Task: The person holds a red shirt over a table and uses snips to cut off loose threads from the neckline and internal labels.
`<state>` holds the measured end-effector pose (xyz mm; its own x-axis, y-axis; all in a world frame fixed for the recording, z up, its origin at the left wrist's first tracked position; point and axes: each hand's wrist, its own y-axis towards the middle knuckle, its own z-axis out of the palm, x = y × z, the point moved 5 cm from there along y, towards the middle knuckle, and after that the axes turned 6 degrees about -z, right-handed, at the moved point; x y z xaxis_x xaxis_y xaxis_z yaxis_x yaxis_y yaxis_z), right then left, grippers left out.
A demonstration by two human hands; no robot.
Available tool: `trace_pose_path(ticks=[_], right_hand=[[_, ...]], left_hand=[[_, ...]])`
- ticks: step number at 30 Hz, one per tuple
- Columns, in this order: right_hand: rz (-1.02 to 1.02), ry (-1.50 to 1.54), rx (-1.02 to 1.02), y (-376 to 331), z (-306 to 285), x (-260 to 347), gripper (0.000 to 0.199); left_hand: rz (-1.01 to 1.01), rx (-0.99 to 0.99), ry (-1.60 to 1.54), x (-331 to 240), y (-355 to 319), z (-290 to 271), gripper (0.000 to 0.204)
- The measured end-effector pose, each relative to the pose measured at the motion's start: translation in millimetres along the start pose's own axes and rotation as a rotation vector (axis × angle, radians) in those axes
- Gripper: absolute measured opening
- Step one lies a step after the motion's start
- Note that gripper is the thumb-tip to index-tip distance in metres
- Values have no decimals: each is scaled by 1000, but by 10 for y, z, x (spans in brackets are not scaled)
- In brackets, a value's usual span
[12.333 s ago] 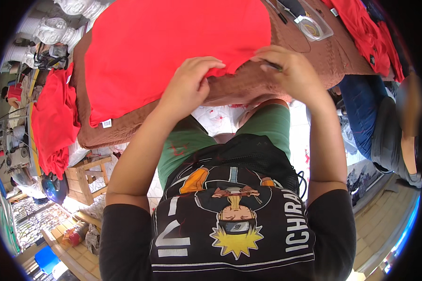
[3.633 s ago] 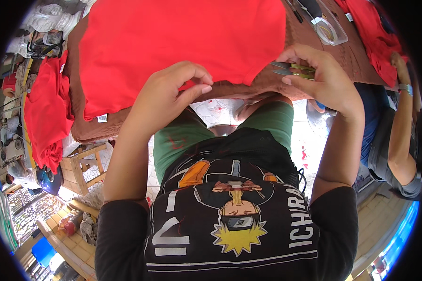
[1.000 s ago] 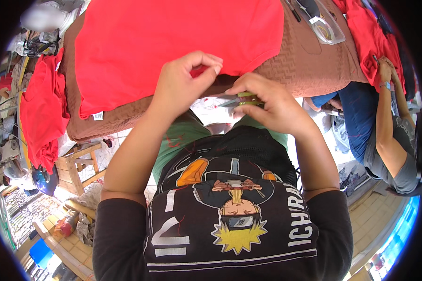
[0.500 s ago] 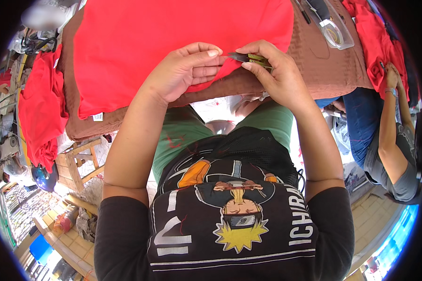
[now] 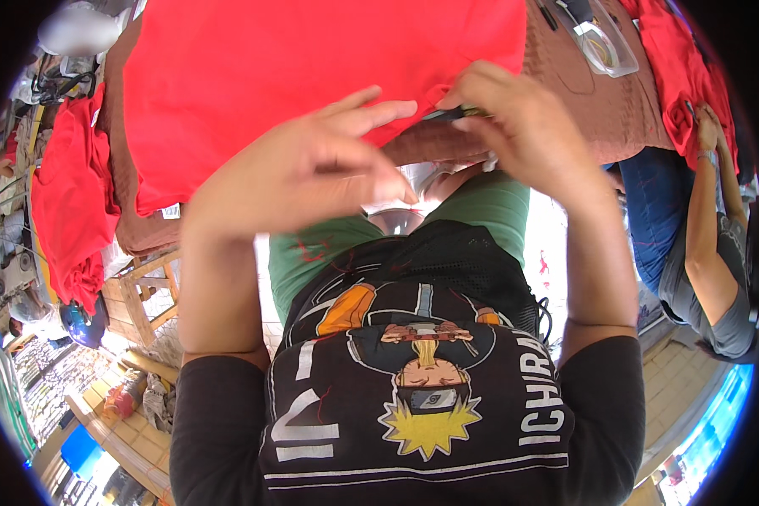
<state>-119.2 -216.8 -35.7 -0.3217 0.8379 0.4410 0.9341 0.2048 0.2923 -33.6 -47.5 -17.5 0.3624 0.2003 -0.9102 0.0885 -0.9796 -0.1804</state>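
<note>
A wide piece of red fabric [image 5: 312, 59] lies spread in front of me, its near edge at the table's front. My right hand [image 5: 519, 122] is closed around a small pair of thread snips [image 5: 445, 113] whose dark blades point left, beside that edge. A small fold of the fabric bunches up by the fingers; whether they pinch it too I cannot tell. My left hand [image 5: 312, 164], blurred by motion, hovers over the near edge and my lap with fingers apart. Nothing shows in it.
Brown quilted cloth [image 5: 586, 114] covers the table. At the back right are a clear plastic tray [image 5: 620, 59] and a black pen [image 5: 547, 15]. Another person's hands [image 5: 707, 131] touch a red garment [image 5: 670, 63] on the right. More red fabric [image 5: 72, 202] hangs left, above a wooden stool [image 5: 143, 295].
My left hand has moved away from the blade tips, down toward me, and its fingers have spread. My right hand has shifted slightly with the snips, whose handle is now mostly covered.
</note>
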Motion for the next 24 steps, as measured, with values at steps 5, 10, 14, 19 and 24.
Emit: trace_pose_path(ticks=[5, 10, 14, 19, 24], right_hand=[[8, -75, 82, 134, -675, 15, 33], [-68, -253, 88, 17, -1609, -281, 29], [272, -18, -14, -618, -2063, -749, 34], [434, 329, 144, -472, -1205, -383, 31], [94, -3, 201, -179, -182, -332, 38]], left_hand=[[-56, -139, 310, -440, -350, -118, 30], [-66, -150, 52, -381, -296, -130, 18], [-6, -290, 158, -178, 29, 30, 21], [114, -434, 849, 156, 494, 468, 31], [-12, -563, 700, 227, 551, 217, 26]])
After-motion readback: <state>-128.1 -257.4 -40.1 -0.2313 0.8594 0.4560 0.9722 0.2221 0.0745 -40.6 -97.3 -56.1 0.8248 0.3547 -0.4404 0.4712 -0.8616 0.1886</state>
